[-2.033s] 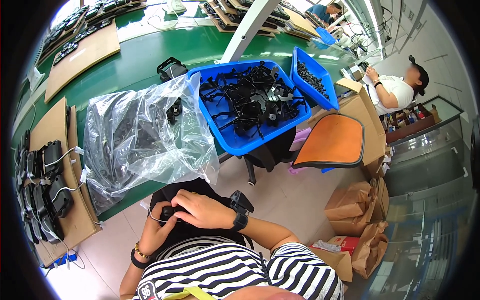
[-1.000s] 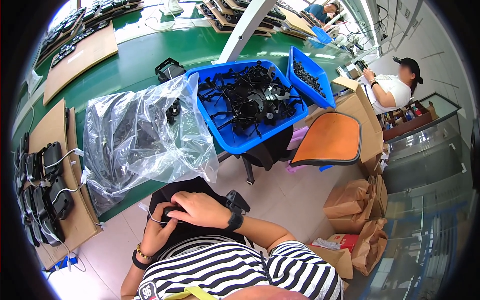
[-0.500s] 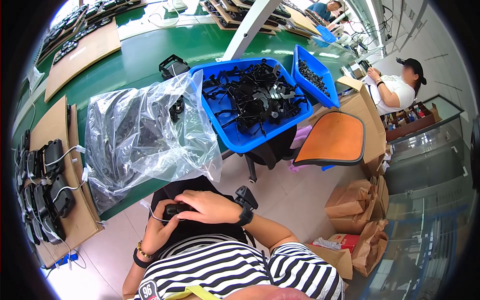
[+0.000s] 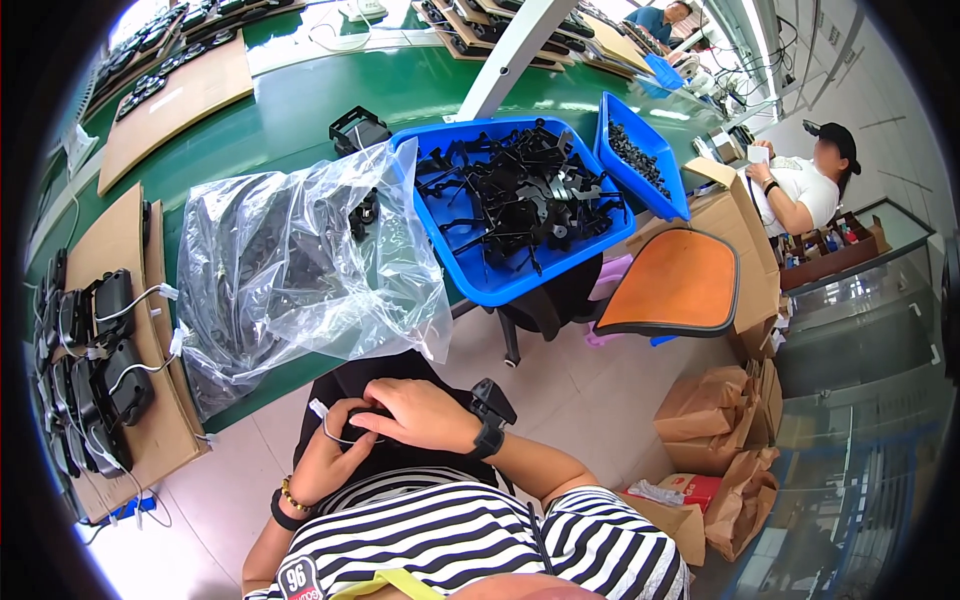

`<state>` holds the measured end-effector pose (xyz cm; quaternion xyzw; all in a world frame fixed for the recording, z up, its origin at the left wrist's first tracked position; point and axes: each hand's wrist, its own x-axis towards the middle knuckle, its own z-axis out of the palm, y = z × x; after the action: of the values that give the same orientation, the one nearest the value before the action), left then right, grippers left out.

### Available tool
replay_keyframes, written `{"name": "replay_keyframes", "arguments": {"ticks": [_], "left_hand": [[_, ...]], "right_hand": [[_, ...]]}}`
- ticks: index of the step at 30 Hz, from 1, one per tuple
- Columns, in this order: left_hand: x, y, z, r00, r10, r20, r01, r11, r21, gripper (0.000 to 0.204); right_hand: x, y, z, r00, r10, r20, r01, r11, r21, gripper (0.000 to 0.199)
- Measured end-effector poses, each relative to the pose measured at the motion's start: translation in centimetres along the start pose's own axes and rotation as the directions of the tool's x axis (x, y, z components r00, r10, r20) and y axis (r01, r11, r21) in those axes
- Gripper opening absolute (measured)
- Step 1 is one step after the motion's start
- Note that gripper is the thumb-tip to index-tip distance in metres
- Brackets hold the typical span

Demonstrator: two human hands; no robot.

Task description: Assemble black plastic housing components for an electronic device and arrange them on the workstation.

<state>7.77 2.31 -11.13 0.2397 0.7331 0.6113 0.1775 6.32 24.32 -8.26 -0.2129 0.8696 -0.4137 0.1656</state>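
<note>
Close above my lap, my left hand (image 4: pixel 335 450) is closed round a small black plastic part (image 4: pixel 368 424), which is mostly covered by my fingers. From it a white cable loops out to a white connector (image 4: pixel 319 408) beside my left fingers. My right hand (image 4: pixel 425 413) lies over the top of the same part, fingers bent and thumb pressed against it. On the bench in front is a clear plastic bag (image 4: pixel 300 270) with dark parts in it. Black units with white cables (image 4: pixel 125 380) lie on a cardboard sheet at the left.
A blue tray (image 4: pixel 495 296) of black brackets sits at the bench edge, beside a smaller blue bin (image 4: pixel 680 205) of small black pieces. An orange chair (image 4: pixel 672 280), cardboard box (image 4: pixel 745 240) and brown paper bags (image 4: pixel 705 415) stand at the right. Another person (image 4: pixel 800 190) is beyond them.
Both hands have closed further round the black part, so less of it shows. The connector has swung up and right. The whole view has shifted slightly.
</note>
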Motion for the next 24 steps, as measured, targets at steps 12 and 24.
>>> {"name": "replay_keyframes", "arguments": {"ticks": [12,24], "left_hand": [[-0.6,0.3,-0.3,0.999,-0.006,0.034,0.007,1.000,-0.015,0.039],[-0.6,0.3,-0.4,0.990,-0.115,0.084,0.124,0.985,-0.121,0.041]], "right_hand": [[-0.1,-0.1,-1.0,0.997,-0.060,0.050,0.057,0.997,0.044,0.044],[-0.3,0.0,-0.4,0.998,-0.055,0.010,0.055,0.998,-0.003,0.046]]}}
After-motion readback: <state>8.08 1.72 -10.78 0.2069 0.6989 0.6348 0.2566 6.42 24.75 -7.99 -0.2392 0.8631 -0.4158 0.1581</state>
